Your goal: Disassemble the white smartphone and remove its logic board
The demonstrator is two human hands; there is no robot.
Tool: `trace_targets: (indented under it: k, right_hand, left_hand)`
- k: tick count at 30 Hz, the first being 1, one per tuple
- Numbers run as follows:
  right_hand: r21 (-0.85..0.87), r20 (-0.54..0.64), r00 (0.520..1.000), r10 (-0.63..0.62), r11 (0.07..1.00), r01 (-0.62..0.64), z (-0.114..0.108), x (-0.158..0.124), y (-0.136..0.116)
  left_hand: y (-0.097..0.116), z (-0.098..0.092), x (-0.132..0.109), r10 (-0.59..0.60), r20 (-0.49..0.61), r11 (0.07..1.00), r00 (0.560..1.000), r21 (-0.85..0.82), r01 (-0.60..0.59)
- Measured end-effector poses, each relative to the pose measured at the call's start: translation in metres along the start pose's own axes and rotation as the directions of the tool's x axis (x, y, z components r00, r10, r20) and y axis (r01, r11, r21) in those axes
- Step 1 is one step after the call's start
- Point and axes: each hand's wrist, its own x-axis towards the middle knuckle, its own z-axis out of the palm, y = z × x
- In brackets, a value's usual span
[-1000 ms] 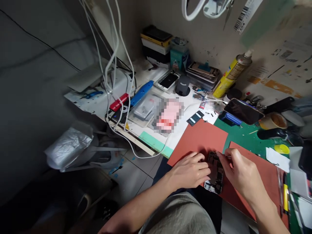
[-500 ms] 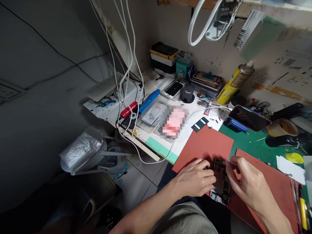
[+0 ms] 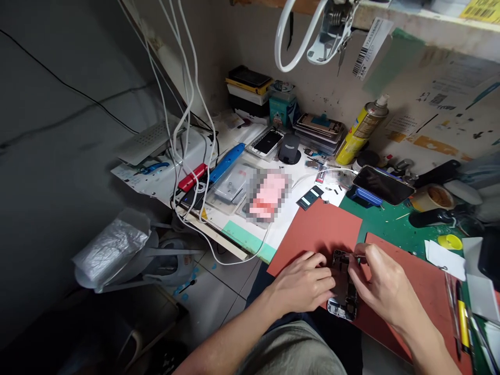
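Note:
An opened phone, its inner parts bare, lies over the edge of the reddish-brown mat close to my body. My left hand grips its left side, fingers bent and pressed together against the frame. Over the phone's upper right part, my right hand pinches a slim metal tool. Its tip is too small to make out, and the fingers cover part of the tool. Some of the phone's right edge is hidden behind that hand.
Beyond the mat lie a dark flat part and a propped phone. A yellow spray can leans at the back. Pens and metal tools lie at right. White cables hang at left.
The view has turned slightly right, so everything sits further left in the picture. Both hands keep about the same hold at the opened phone.

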Motion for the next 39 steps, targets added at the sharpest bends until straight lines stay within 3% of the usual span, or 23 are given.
trace_targets:
  k: [17, 22, 24, 27, 29, 31, 34, 39]
  right_hand:
    - [0.061, 0.038, 0.987, 0.158, 0.985, -0.160, -0.001, -0.001, -0.001]
    - [0.194, -0.073, 0.967, 0.246, 0.954, -0.228, -0.002, -0.013, 0.002]
    - [0.279, -0.145, 0.912, 0.384, 0.900, -0.334, -0.003, -0.021, 0.004]
    - [0.504, -0.184, 0.745, 0.641, 0.712, -0.488, -0.003, -0.034, 0.009]
    - [0.683, -0.142, 0.631, 0.762, 0.537, -0.495, -0.001, -0.042, 0.011]
    - [0.811, -0.065, 0.560, 0.826, 0.370, -0.453, 0.002, -0.048, 0.011]
    - [0.895, 0.036, 0.509, 0.860, 0.199, -0.399, 0.004, -0.053, 0.007]
    - [0.931, 0.062, 0.478, 0.876, 0.121, -0.344, 0.004, -0.060, 0.001]
  left_hand:
    - [0.000, -0.003, 0.005, -0.038, -0.004, 0.990, 0.999, -0.135, 0.037]
    - [0.001, -0.004, 0.005, -0.043, -0.020, 0.991, 0.999, -0.129, 0.040]
    - [0.000, -0.004, 0.003, -0.035, -0.033, 0.990, 0.999, -0.136, 0.030]
    - [-0.002, -0.003, 0.003, -0.034, -0.081, 0.983, 0.996, -0.184, 0.019]
    - [-0.001, -0.004, 0.007, -0.082, -0.151, 0.970, 0.985, -0.238, 0.044]
    - [0.001, -0.006, 0.014, -0.169, -0.220, 0.949, 0.961, -0.299, 0.099]
    - [0.007, -0.007, 0.030, -0.286, -0.226, 0.907, 0.931, -0.377, 0.187]
    - [0.018, -0.003, 0.051, -0.273, -0.174, 0.881, 0.946, -0.441, 0.173]
